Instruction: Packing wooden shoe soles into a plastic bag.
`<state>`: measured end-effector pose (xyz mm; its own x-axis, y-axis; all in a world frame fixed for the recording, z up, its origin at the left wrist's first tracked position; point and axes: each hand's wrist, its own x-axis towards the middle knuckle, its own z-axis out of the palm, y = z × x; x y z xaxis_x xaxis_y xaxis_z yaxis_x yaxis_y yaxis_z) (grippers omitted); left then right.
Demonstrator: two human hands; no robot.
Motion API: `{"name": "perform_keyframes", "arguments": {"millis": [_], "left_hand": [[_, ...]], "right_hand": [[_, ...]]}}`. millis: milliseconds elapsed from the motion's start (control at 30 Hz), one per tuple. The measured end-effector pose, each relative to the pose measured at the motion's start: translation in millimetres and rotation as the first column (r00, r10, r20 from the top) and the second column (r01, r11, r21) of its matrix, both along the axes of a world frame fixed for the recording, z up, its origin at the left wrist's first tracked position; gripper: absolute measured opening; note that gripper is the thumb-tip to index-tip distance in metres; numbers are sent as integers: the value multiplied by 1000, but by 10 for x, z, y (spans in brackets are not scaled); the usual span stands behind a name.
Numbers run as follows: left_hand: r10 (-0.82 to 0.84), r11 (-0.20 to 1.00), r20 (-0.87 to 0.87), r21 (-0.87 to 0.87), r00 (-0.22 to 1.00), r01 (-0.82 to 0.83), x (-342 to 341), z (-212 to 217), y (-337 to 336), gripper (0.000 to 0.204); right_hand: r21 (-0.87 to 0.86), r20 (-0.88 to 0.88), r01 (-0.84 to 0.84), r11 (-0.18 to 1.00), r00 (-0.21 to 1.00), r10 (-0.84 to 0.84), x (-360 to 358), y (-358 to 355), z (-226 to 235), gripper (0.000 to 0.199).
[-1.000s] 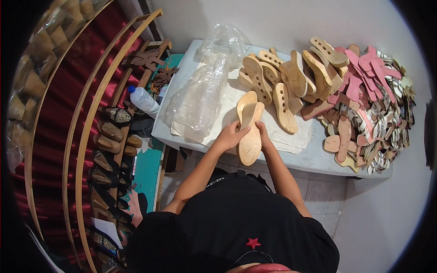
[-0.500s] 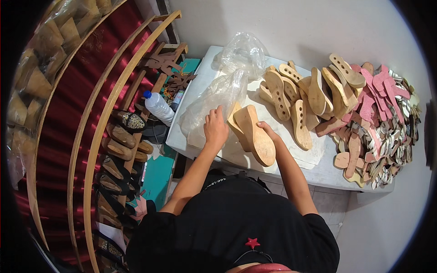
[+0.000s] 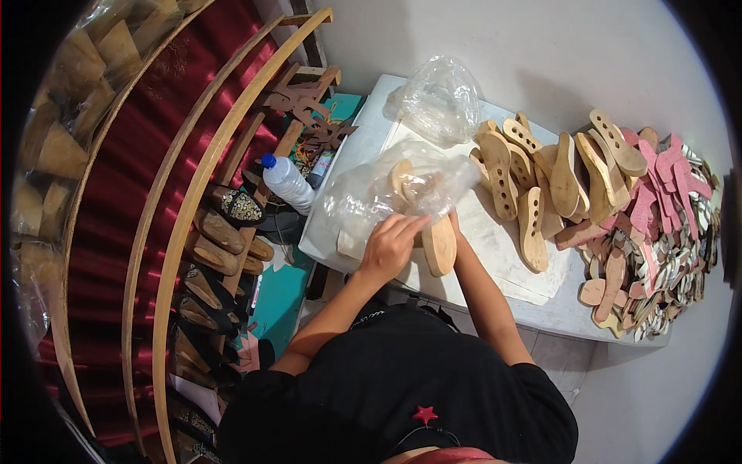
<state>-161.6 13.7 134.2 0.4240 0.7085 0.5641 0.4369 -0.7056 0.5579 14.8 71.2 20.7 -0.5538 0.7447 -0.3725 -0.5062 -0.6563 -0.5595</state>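
Note:
A wooden shoe last (image 3: 439, 254) points its rounded end toward me over the table's near edge; its upper part, and that of a second last (image 3: 399, 179), show through a clear plastic bag (image 3: 359, 185). Drawn over the wood from the left, the bag is held at its mouth by my left hand (image 3: 390, 246), fingers closed on the plastic. At the right side of the lasts, my right hand (image 3: 454, 223) grips them. Its fingers are mostly hidden behind the bag and wood.
More shoe lasts (image 3: 533, 232) lie in a heap to the right, beside a pile of pink and white cut pieces (image 3: 641, 255). Behind sits another clear bag (image 3: 440, 100). Leftward stand a water bottle (image 3: 286, 184) and a wooden rack (image 3: 161, 309) with shoes.
The bag has come up over the upper part of the lasts, and my left hand has closed on its edge. The lasts have shifted slightly, still in my right hand.

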Motion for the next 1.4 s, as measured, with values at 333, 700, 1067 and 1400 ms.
{"name": "perform_keyframes", "arguments": {"millis": [333, 700, 1067, 1400], "left_hand": [[-105, 991, 3, 79, 994, 104, -34, 21, 81, 31], [-367, 928, 55, -44, 928, 370, 0, -1, -126, 28], [248, 871, -114, -409, 962, -272, -862, -537, 1172, 27], [-47, 674, -97, -737, 994, -40, -800, -868, 831, 32]], "right_hand": [[25, -24, 177, 984, 984, -177, -274, 396, 55, 64], [77, -51, 375, 924, 927, -372, -152, 203, 39, 63], [111, -80, 604, 789, 797, -599, -434, 161, 120, 63], [119, -173, 649, 751, 758, -628, -252, 205, 69, 61]]}}
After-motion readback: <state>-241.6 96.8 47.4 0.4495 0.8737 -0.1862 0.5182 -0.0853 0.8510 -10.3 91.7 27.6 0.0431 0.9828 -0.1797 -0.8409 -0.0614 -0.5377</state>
